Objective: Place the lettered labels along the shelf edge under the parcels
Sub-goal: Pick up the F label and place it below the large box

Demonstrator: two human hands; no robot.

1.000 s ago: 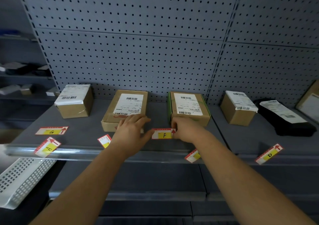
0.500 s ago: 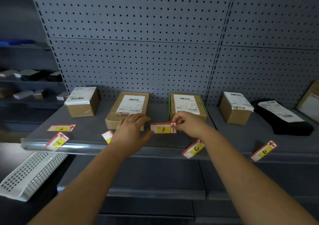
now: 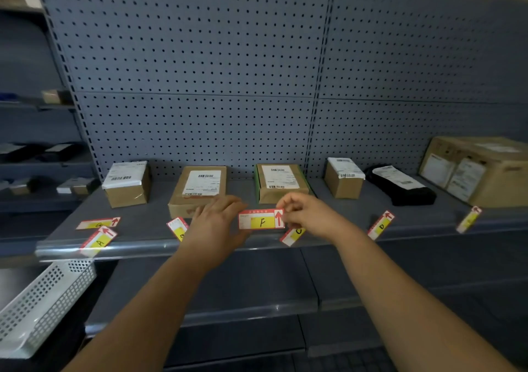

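My right hand (image 3: 307,214) pinches the right end of the F label (image 3: 261,219), a red-edged card with a yellow patch, held above the shelf's front part. Beside its left end is my left hand (image 3: 215,223), fingers spread, palm down. Other labels lie along the shelf edge (image 3: 148,247): G (image 3: 98,223), A (image 3: 98,240), one partly hidden by my left hand (image 3: 177,228), C (image 3: 293,235), D (image 3: 380,224) and a blurred one (image 3: 468,219). Several parcels stand behind, among them a brown box (image 3: 127,183), a flat box (image 3: 198,190) and a green-edged box (image 3: 280,182).
Further right on the shelf are a small box (image 3: 344,180), a black bag parcel (image 3: 401,184) and a large carton (image 3: 480,168). A white perforated basket (image 3: 43,303) sits lower left. Grey pegboard (image 3: 200,71) backs the shelf. A lower shelf (image 3: 228,294) lies below.
My right hand has lifted the F label off the shelf surface and toward me. The left hand stayed beside it. The camera has pulled back and tilted up.
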